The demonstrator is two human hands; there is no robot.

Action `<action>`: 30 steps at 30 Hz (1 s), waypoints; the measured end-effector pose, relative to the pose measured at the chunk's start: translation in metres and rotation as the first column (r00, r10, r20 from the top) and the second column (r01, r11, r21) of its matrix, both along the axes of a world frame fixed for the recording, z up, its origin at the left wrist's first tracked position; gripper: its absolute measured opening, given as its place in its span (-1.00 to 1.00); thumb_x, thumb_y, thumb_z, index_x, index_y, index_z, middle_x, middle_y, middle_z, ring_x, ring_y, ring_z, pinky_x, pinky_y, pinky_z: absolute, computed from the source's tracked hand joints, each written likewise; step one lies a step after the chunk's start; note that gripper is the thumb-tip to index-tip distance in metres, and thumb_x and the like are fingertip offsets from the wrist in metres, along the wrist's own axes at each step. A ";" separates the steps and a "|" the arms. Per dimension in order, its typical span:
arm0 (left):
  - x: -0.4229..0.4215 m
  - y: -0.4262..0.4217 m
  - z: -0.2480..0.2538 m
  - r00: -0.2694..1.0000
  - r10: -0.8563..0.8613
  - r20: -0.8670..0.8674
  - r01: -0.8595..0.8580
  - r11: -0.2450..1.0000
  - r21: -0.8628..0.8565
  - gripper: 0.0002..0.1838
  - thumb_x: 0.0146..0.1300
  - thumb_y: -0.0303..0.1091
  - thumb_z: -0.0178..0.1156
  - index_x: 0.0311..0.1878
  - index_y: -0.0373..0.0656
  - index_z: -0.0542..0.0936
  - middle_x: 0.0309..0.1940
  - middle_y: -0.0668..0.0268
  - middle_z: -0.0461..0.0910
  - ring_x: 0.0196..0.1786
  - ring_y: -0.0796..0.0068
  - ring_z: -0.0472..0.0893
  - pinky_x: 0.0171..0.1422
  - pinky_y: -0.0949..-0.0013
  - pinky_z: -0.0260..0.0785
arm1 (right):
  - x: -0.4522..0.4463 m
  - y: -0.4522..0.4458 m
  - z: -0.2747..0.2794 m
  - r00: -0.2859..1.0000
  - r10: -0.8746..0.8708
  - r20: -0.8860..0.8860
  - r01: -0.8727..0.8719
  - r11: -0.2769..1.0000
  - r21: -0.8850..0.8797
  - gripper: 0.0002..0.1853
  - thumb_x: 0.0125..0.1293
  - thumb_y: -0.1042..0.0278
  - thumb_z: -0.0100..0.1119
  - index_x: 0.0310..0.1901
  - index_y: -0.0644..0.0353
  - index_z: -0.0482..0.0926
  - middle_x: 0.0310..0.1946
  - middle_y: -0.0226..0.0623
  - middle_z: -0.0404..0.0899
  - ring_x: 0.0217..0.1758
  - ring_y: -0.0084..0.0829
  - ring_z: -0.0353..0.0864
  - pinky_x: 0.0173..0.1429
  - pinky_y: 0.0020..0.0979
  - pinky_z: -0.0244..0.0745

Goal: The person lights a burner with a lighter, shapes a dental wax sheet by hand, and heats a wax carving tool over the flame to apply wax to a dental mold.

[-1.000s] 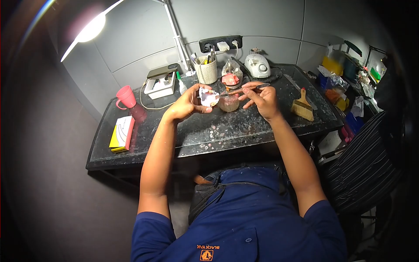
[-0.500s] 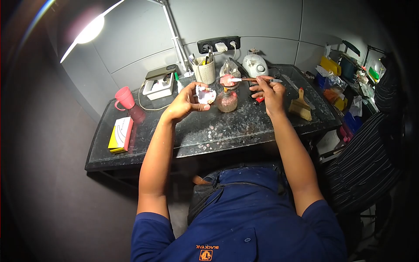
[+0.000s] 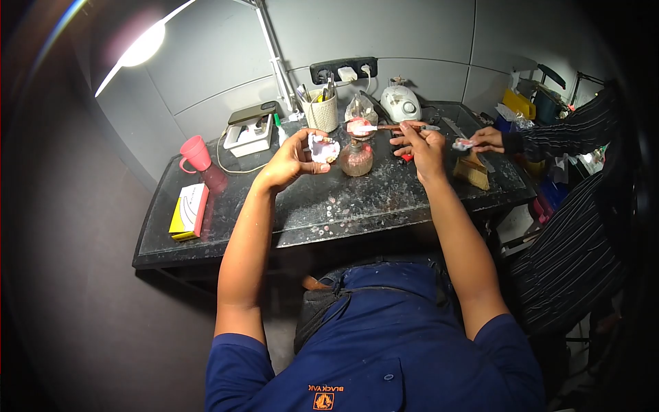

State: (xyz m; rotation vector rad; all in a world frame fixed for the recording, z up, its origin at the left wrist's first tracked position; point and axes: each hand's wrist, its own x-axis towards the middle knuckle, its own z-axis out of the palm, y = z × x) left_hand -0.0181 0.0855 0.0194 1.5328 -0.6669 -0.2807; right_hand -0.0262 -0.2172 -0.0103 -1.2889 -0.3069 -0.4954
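My left hand (image 3: 292,163) is closed around a dental model (image 3: 325,150) with whitish teeth, its hollow side facing me. In my right hand (image 3: 422,144) is a wax knife (image 3: 392,127) with a brown handle. The knife's pale blade points left and touches or overlaps some pink wax (image 3: 357,126); I cannot tell which. Just below the blade stands a glass spirit burner (image 3: 357,159), between my two hands. No flame can be made out clearly.
From the right, a co-worker's hand (image 3: 489,139) holds a small pink-and-white object above a brush (image 3: 472,172). A white machine (image 3: 401,103), a pen cup (image 3: 321,113) and a white tray (image 3: 248,141) stand behind. Leftward are a pink mug (image 3: 196,154) and a yellow-white box (image 3: 189,211).
A co-worker's hand has come in from the right with a small object, over the brush. My right hand and the wax knife have shifted slightly; my left hand stays put.
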 end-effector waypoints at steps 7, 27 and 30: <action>0.002 0.001 -0.002 1.000 -0.002 0.013 0.002 1.000 -0.003 -0.36 0.05 -0.73 0.42 0.20 -0.17 0.42 0.03 0.28 0.64 0.14 0.42 0.62 0.23 0.30 0.54 | 0.001 -0.001 -0.001 1.000 0.006 0.021 -0.007 1.000 0.017 -0.74 0.43 0.36 0.24 -0.04 0.44 0.60 -0.21 -0.07 0.69 -0.31 -0.40 0.76 -0.43 -0.53 0.66; 0.000 0.001 -0.001 1.000 0.005 -0.007 -0.005 1.000 0.002 -0.33 0.05 -0.72 0.41 0.25 -0.17 0.42 -0.02 0.27 0.65 0.05 0.43 0.64 0.18 0.36 0.53 | -0.002 0.007 0.002 0.994 -0.045 0.097 0.048 0.998 -0.028 -0.74 0.42 0.37 0.26 -0.09 0.47 0.62 -0.29 -0.08 0.72 -0.36 -0.40 0.78 -0.50 -0.53 0.66; 0.001 0.001 0.000 1.000 0.006 0.003 -0.006 1.000 0.007 -0.33 0.05 -0.72 0.42 0.25 -0.18 0.42 -0.01 0.26 0.65 0.06 0.42 0.64 0.18 0.35 0.53 | -0.002 0.008 0.003 0.993 -0.016 0.113 0.020 0.999 -0.036 -0.75 0.41 0.36 0.26 -0.10 0.46 0.63 -0.30 -0.10 0.73 -0.36 -0.40 0.77 -0.50 -0.53 0.66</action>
